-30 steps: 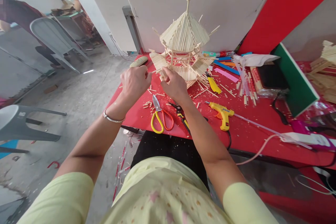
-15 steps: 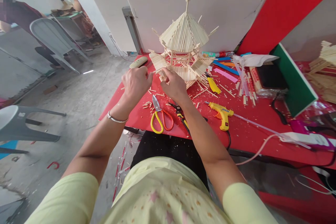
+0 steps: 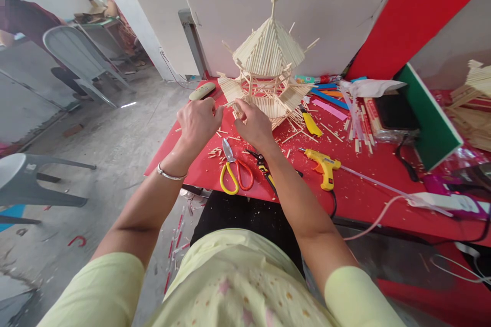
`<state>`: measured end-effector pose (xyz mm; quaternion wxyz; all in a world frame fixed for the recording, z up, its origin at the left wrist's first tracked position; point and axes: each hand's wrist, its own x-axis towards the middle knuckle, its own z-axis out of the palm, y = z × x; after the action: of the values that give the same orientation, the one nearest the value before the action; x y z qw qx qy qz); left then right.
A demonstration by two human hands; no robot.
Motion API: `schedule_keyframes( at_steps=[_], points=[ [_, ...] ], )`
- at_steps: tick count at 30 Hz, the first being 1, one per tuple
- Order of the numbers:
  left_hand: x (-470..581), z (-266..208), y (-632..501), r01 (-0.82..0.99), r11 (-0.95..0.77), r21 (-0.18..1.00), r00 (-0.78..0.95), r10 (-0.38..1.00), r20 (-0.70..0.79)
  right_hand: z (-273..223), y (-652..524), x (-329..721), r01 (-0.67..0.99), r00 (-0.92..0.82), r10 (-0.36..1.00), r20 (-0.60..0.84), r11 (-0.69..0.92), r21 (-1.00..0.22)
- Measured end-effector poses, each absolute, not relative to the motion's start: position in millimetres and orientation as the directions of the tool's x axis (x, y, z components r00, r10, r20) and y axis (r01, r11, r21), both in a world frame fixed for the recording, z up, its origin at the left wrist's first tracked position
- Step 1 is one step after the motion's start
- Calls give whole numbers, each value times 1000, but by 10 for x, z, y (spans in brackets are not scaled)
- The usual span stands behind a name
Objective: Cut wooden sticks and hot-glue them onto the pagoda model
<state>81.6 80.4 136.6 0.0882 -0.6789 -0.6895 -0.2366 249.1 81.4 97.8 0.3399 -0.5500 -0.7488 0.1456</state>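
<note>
A pagoda-like model [image 3: 264, 53] built of thin wooden sticks stands on the red table [image 3: 199, 163]. In front of its left lower roof, my left hand [image 3: 200, 118] is closed in a pinch on one end of a short wooden stick [image 3: 229, 104]. My right hand [image 3: 255, 123] has its thumb and finger closed at the stick's other end, close to the model's lower edge. My fingertips partly hide the stick. Below my hands lie scissors [image 3: 229, 153] with one yellow and one red handle, and black-and-yellow pliers [image 3: 264, 167] partly covered by my right forearm.
A yellow glue gun [image 3: 324, 166] with its cord lies to the right, near a yellow utility knife [image 3: 311, 123]. Stick offcuts are scattered about. Further right are glue-stick packs [image 3: 362, 125], a green board [image 3: 431, 117] and a power strip [image 3: 448, 202]. A person [image 3: 32, 20] is at far left.
Both hands keep almost the same place and grip on the stick. The view has shifted very slightly.
</note>
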Motion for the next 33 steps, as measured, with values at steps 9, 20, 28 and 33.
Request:
schedule_keyframes(
  at_steps=[9,20,28,33],
  points=[
    [791,1319,839,977,-55,206,-49,883,467,967,816,2483,740,-178,924,340,353,-572],
    [826,1338,829,975,-26,220,-78,888,453,944,808,2481,744,-176,917,357,362,-562],
    [810,1352,812,969,-43,245,-80,879,471,1000,761,2500,730,-165,918,361,360,-581],
    [704,1446,656,943,-37,332,-148,844,515,927,246,2751,741,-106,931,348,307,-597]
  ],
)
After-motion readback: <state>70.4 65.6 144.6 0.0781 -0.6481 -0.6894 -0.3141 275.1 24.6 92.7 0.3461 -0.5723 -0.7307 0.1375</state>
